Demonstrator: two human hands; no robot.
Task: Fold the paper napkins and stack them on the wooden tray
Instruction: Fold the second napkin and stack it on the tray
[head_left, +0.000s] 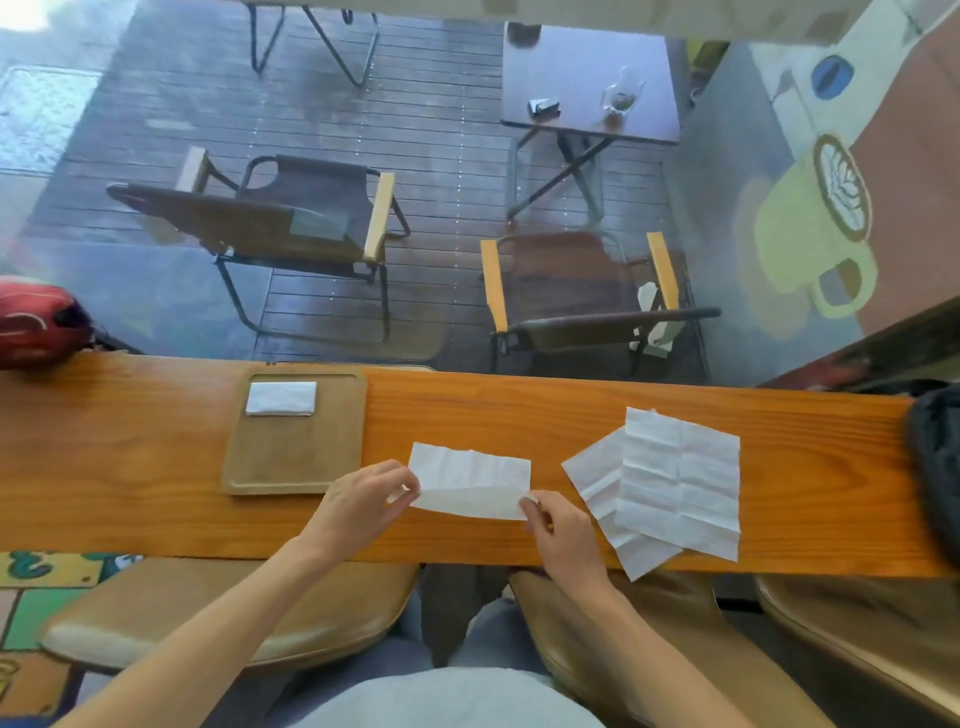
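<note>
A white paper napkin (470, 480) lies on the wooden counter in front of me, its near half lifted and partly folded over. My left hand (363, 501) pinches its near left corner. My right hand (558, 535) pinches its near right corner. To the left stands the wooden tray (296, 462), with a small folded napkin (281, 398) lying in its far left part. On the right, two unfolded creased napkins (670, 483) lie overlapping, their near corners hanging over the counter's front edge.
The counter (156, 467) is a long narrow wooden board against a window. A red helmet (36, 322) sits at its far left end and a dark bag (935, 457) at its right end. Wooden stools (208, 613) stand below the front edge.
</note>
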